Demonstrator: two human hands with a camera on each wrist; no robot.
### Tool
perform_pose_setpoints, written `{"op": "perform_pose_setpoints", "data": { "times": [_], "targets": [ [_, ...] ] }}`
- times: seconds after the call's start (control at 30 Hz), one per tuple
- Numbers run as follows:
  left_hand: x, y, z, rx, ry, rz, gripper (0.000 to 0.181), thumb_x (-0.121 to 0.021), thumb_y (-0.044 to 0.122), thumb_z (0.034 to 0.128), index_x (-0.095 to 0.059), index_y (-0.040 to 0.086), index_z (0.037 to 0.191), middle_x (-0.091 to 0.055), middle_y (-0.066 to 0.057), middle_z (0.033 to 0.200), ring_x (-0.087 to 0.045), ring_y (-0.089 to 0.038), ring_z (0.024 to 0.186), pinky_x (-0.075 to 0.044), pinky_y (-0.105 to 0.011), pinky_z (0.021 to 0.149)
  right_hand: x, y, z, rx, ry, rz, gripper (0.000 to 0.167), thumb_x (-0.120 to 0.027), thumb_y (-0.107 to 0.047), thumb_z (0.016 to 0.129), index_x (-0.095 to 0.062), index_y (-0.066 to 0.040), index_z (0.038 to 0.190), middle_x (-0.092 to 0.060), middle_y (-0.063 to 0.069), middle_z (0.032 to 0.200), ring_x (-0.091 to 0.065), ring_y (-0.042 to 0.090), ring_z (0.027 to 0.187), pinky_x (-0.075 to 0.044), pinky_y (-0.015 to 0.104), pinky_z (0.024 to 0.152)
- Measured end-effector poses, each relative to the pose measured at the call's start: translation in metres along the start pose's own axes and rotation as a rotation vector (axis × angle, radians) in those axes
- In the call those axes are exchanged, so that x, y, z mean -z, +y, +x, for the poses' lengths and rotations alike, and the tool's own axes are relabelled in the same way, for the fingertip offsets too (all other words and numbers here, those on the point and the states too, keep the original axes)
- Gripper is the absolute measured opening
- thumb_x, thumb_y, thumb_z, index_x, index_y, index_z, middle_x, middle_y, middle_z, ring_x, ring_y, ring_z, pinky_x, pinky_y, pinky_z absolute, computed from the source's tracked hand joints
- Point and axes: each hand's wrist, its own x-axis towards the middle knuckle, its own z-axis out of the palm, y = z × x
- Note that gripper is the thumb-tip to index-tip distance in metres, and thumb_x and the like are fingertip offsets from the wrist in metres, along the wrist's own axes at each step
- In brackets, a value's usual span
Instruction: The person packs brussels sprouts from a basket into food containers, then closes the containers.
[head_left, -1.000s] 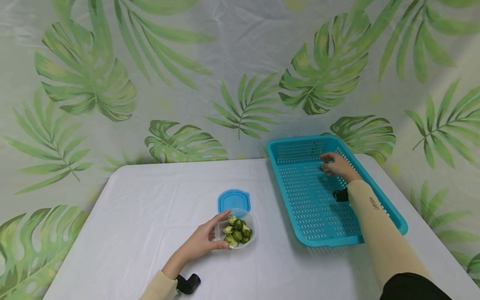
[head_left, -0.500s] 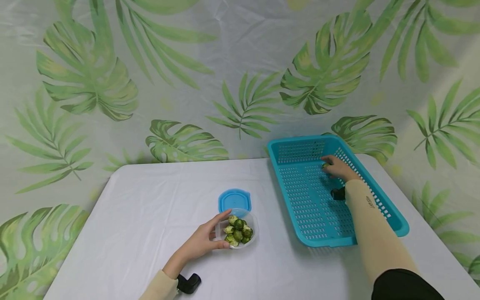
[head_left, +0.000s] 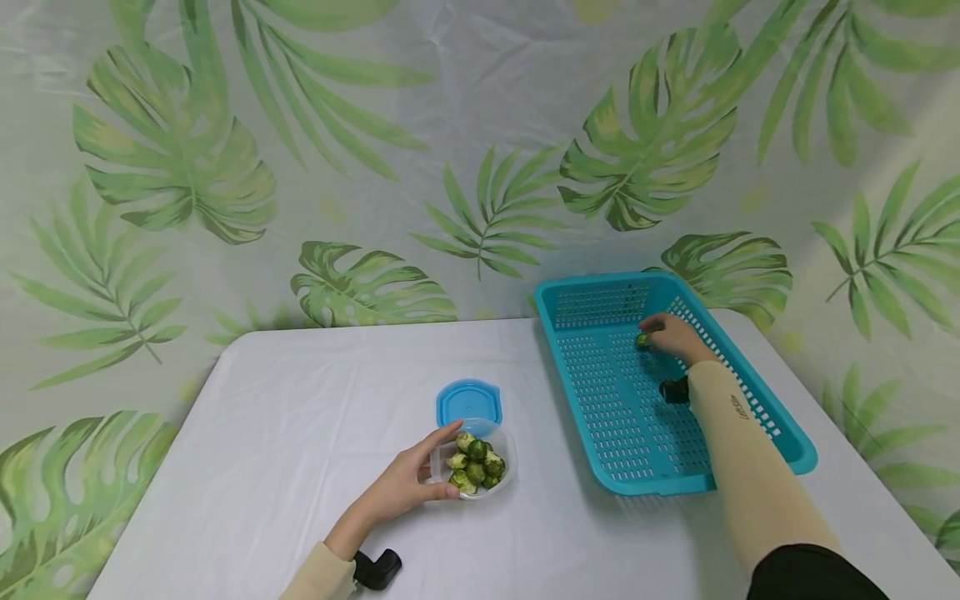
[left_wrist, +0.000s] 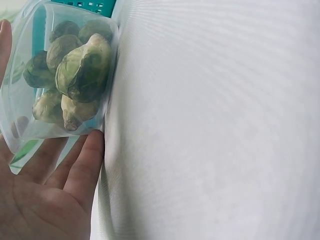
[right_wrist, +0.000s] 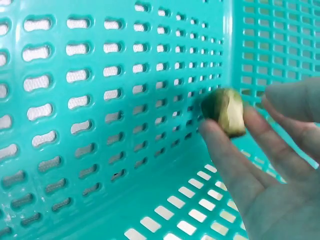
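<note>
My left hand (head_left: 405, 479) holds the near-left side of a clear plastic container (head_left: 510, 462), thumb and fingers curved around its wall. Several Brussels sprouts (left_wrist: 84, 70) lie inside it. Over at the right, my right hand (head_left: 675, 337) is low inside the turquoise basket (head_left: 600, 392). One Brussels sprout (right_wrist: 227, 112) is at its fingertips, with a pale cut face showing. Fingers (right_wrist: 227, 160) touch that sprout from the near side, while the thumb looks apart from it. From the head view the hand covers part of this sprout (head_left: 642, 341).
A blue lid (head_left: 468, 402) lies flat behind the container on the white-covered table (head_left: 315, 400). The basket's raised walls surround my right hand. A leaf-patterned curtain (head_left: 480, 125) hangs behind the table.
My right hand stays in the basket while its fingers shift. The sprout now shows farther left and slightly lower, at the fingertips. My left hand and the container have stayed put.
</note>
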Motion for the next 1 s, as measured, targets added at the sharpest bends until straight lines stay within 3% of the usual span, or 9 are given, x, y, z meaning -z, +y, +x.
{"op": "perform_pose_setpoints", "data": {
  "times": [0.33,0.67,0.8,1.0],
  "targets": [
    [0.0,0.004,-0.001,-0.02,-0.013,-0.018,0.084,-0.074,0.011,0.0851,-0.025,0.017,0.153,-0.033,-0.017,0.15,-0.03,-0.038,0.136,-0.042,-0.053,0.097,-0.001,-0.002,0.003,-0.003,-0.121,0.118,0.039,-0.041,-0.006,0.1,-0.045,0.013,0.133,-0.044,0.034,0.131,-0.058,0.037,0.097,-0.05,0.047,0.084],
    [-0.001,0.0,0.0,-0.005,-0.012,-0.031,0.083,-0.074,0.017,0.0858,-0.026,0.022,0.153,-0.032,-0.015,0.151,-0.032,-0.034,0.136,-0.041,-0.046,0.1,-0.001,-0.015,-0.003,0.01,-0.152,0.16,0.04,-0.044,-0.003,0.096,-0.048,0.012,0.133,-0.042,0.033,0.136,-0.057,0.039,0.1,-0.045,0.052,0.09],
    [-0.001,0.0,0.0,0.0,-0.01,-0.037,0.083,-0.074,0.017,0.0853,-0.026,0.022,0.153,-0.032,-0.013,0.151,-0.032,-0.031,0.136,-0.041,-0.044,0.101,0.0,-0.016,-0.003,0.032,-0.158,0.2,0.04,-0.045,-0.003,0.095,-0.048,0.012,0.132,-0.045,0.031,0.132,-0.057,0.036,0.096,-0.045,0.052,0.089],
    [-0.001,0.0,0.0,-0.004,-0.003,-0.011,0.083,-0.075,0.019,0.0848,-0.027,0.022,0.153,-0.033,-0.011,0.151,-0.031,-0.032,0.137,-0.042,-0.046,0.1,0.001,-0.018,-0.004,0.08,-0.165,0.246,0.036,-0.047,-0.005,0.097,-0.048,0.011,0.129,-0.047,0.027,0.126,-0.055,0.038,0.102,-0.047,0.051,0.09]
  ]
}}
